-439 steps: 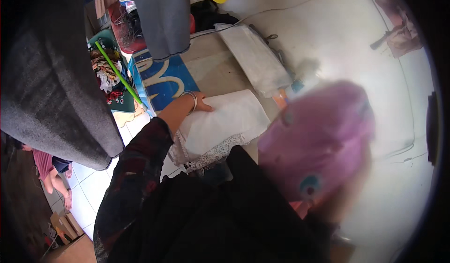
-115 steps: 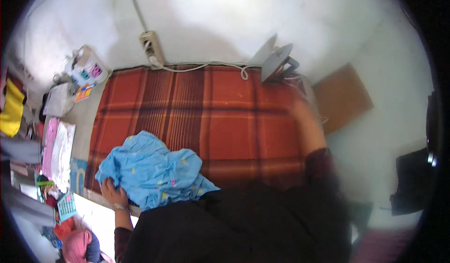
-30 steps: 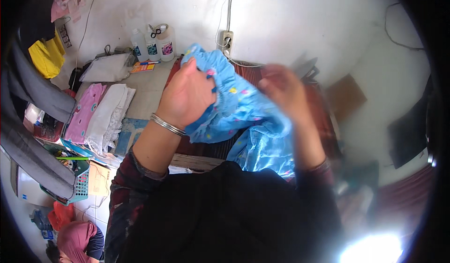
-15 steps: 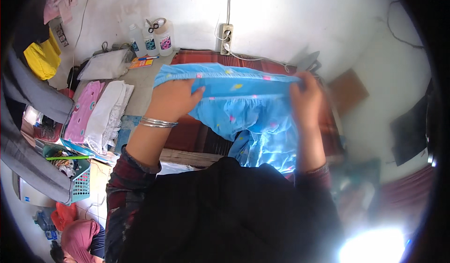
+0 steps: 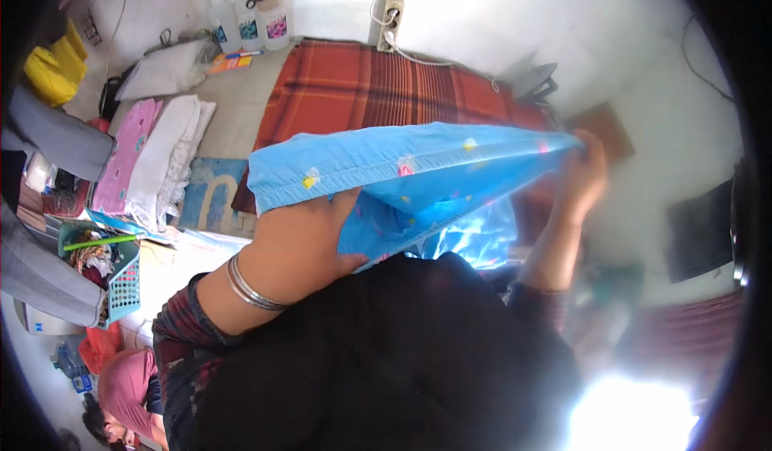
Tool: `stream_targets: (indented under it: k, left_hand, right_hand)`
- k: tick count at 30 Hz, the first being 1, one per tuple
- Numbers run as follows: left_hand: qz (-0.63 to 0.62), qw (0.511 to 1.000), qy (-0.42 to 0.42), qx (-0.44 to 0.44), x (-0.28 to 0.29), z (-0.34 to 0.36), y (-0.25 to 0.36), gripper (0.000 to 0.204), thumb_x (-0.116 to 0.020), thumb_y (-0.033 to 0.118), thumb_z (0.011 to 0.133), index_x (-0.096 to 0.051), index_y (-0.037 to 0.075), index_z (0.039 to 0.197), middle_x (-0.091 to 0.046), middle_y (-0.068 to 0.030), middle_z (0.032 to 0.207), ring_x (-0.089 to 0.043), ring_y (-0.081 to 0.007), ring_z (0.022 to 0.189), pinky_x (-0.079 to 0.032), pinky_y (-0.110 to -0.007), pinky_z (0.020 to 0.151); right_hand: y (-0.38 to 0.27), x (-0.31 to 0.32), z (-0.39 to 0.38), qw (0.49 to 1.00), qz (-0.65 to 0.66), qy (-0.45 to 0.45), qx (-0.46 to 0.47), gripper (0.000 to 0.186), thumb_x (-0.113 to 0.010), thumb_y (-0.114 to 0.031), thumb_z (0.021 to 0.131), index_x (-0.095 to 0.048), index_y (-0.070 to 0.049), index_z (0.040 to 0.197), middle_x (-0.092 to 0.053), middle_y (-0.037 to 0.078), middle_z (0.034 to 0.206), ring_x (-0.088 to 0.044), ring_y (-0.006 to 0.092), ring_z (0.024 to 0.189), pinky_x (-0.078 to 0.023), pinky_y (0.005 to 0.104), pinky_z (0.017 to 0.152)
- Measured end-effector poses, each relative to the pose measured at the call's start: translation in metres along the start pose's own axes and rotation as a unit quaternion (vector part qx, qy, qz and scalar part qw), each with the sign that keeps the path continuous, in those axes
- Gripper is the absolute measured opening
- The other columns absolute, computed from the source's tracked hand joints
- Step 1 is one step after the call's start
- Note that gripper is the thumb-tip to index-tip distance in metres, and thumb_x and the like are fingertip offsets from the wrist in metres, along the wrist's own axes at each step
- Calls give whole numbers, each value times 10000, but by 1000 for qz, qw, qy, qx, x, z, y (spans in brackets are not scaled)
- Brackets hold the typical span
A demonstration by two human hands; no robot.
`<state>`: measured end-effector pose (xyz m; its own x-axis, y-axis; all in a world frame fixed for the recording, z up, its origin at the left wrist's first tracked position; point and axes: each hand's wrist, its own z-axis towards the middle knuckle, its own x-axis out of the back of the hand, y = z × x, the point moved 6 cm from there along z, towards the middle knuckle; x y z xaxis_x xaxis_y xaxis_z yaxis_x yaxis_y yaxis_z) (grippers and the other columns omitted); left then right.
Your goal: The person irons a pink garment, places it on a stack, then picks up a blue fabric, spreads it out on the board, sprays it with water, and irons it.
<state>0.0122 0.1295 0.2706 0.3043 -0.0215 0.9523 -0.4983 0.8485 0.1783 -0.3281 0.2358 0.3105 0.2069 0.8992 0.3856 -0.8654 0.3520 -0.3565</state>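
A pair of blue elastic-waist pants [image 5: 322,157] with small yellow and pink prints is stretched between my two hands, above the table. At its left end my left hand [image 5: 310,230], bangles on the wrist, grips the waistband, its fingers partly hidden by the cloth. My right hand [image 5: 585,178] is closed on the opposite end of the waistband. Between the hands the waist gapes open, showing the inside. The lower part of the garment hangs toward my body, shiny in the light and partly hidden by my dark clothing.
A red plaid cloth [image 5: 338,89] covers the table, with an iron [image 5: 535,85] at its far right. Folded white lace cloth [image 5: 173,149] and pink cloth [image 5: 129,153] lie left. Bottles [image 5: 276,29] stand behind. A basket [image 5: 125,278] and another person [image 5: 129,387] are lower left.
My hands have moved farther apart, the left nearer my body and the right outward. The waistband is pulled wider and its opening tilts toward me. More plaid cloth shows.
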Motion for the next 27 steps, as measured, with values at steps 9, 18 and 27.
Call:
stream_targets:
  k: [9, 18, 27]
  left_hand:
    - [-56, 998, 12, -17, 7, -12, 4, 851, -840, 284, 579, -455, 85, 1310, -523, -189, 1223, -492, -386, 1158, -364, -471, 981]
    - [0, 1000, -13, -4, 18, -11, 4, 723, -831, 299, 598, -540, 62, 1215, -581, -194, 1160, -562, -381, 1064, -460, -437, 894]
    - [-130, 958, -251, -53, -30, -20, 16, 308, -625, 212, 811, -635, 104, 1099, -636, -142, 1051, -582, -352, 1036, -474, -431, 859]
  right_hand:
    - [-27, 27, -38, 939, 284, -176, -84, 203, -539, 99, 714, -618, -57, 818, -580, 114, 907, -562, 184, 762, -460, 298, 669]
    - [-106, 51, -62, 873, 254, -313, 275, 228, -628, 118, 647, -666, -40, 806, -567, 137, 900, -585, 249, 761, -453, 304, 620]
    - [-85, 73, -47, 943, 94, -174, 267, 239, -563, 114, 673, -641, 13, 875, -560, 174, 911, -585, 298, 760, -477, 341, 645]
